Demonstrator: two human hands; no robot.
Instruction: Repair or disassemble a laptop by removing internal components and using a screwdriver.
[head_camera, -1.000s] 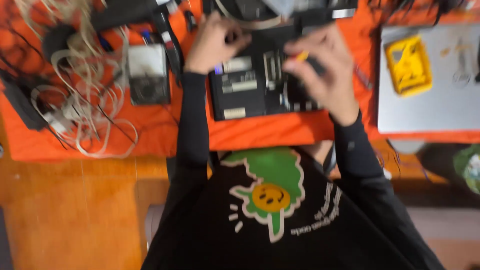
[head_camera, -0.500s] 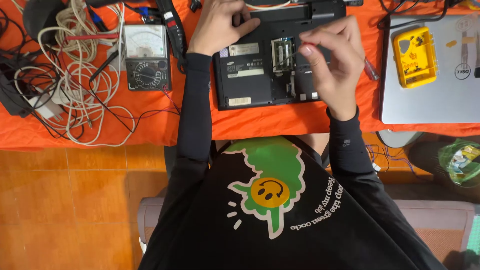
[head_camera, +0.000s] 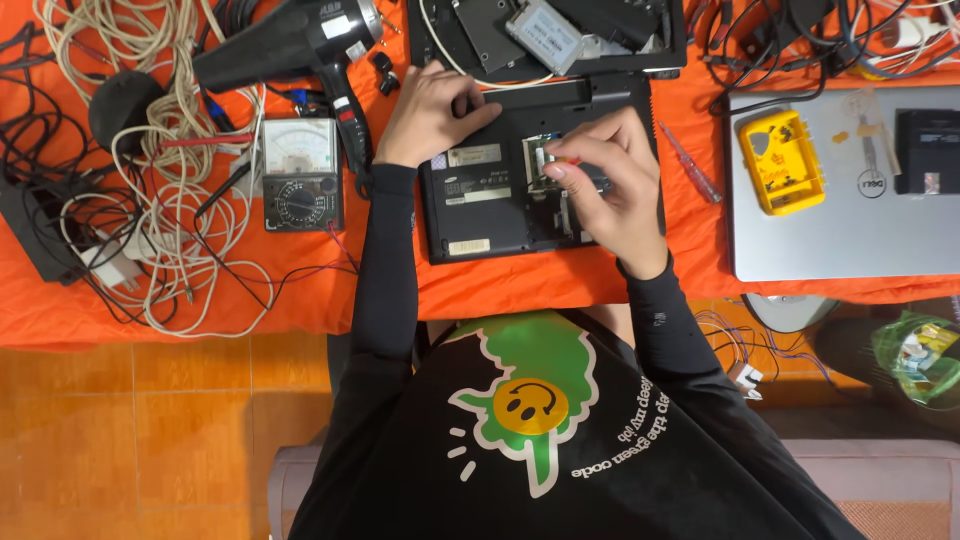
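Shifted lower in frame: black laptop base, centre. Left hand pressed flat on its upper edge; right hand pinching small orange-tipped tool. Best kept upright, base braced firmly.

orange cloth over table; orange tiled floor below.

Hands on opened black laptop, orange cloth, multimeter

black laptop lies bottom-up and opened, flat under the fingers, which pinch a small orange-tipped tool.
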